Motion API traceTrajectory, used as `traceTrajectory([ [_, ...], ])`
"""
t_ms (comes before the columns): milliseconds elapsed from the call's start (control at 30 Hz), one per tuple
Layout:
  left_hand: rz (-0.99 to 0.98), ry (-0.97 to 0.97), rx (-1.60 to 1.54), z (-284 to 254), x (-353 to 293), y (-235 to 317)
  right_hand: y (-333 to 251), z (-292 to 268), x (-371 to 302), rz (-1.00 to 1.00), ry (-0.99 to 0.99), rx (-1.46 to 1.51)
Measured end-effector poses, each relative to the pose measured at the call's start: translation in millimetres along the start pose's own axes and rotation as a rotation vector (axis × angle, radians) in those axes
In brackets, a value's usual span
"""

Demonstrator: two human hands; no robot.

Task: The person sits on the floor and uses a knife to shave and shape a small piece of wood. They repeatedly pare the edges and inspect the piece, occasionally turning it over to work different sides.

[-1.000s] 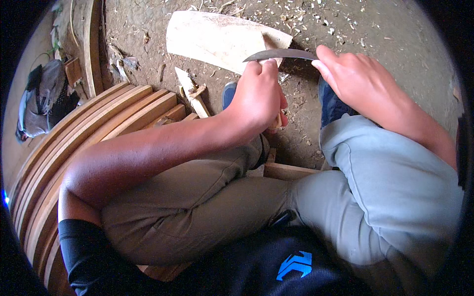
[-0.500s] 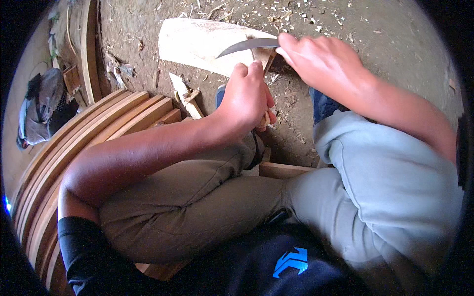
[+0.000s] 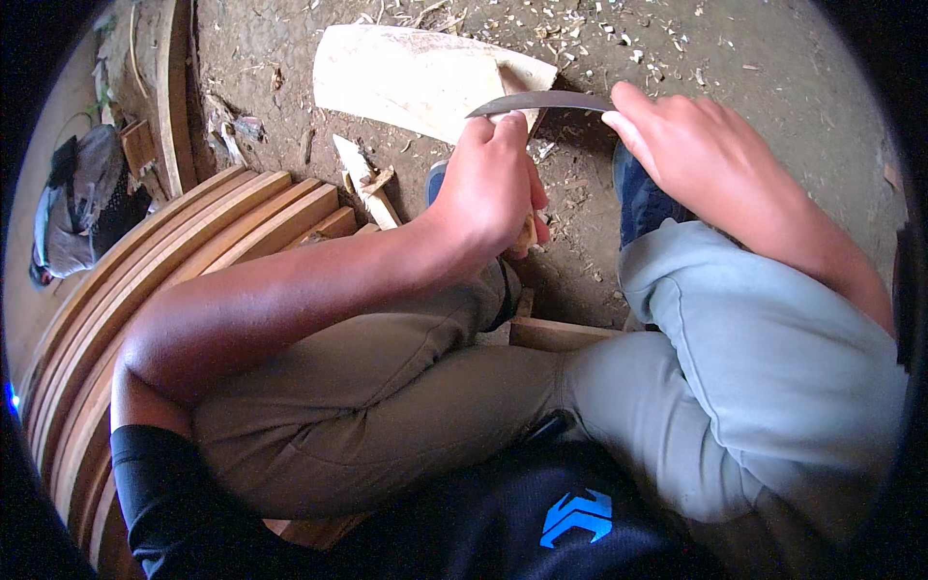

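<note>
My right hand (image 3: 691, 135) is closed round the grip of a curved knife (image 3: 556, 100), whose handle is hidden in the fist. Its dark, sickle-like blade points left, with the tip end at the thumb of my left hand (image 3: 488, 184). Those left fingers are wrapped round a small piece of wood (image 3: 525, 238); only its pale lower end shows below the fist. Whether the blade touches the wood cannot be seen. Beyond both hands a broad, pale, flat piece (image 3: 406, 77) lies on the ground.
Wood chips (image 3: 619, 39) litter the dirt floor. Long wooden boards (image 3: 159, 242) are stacked at my left, with a split wood piece (image 3: 372, 188) near their end. Farther left lies a dark and grey cloth bundle (image 3: 92, 198). A wooden bar (image 3: 561, 334) sits low between my legs.
My right hand has drawn the knife to the right, so the blade tip now sits near my left thumb. The left hand stays nearly in place, still gripping the wood.
</note>
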State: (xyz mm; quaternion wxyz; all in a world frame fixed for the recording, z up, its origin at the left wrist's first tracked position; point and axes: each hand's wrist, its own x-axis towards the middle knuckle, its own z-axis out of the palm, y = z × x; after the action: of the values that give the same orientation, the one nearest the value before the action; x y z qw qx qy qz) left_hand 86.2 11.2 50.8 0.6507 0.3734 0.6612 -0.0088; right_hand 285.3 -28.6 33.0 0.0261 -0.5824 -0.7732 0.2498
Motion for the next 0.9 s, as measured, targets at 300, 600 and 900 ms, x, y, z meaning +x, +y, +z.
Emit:
traceTrajectory([
  [300,-0.016,0.042,-0.059,4,-3,3,-5,11,31,-0.061,0.09,-0.058],
  [600,-0.018,0.003,-0.039,7,-2,5,-1,-5,0,0.042,-0.027,-0.068],
  [900,-0.044,0.054,-0.046,-1,-1,-2,-1,19,43,-0.055,0.064,-0.043],
])
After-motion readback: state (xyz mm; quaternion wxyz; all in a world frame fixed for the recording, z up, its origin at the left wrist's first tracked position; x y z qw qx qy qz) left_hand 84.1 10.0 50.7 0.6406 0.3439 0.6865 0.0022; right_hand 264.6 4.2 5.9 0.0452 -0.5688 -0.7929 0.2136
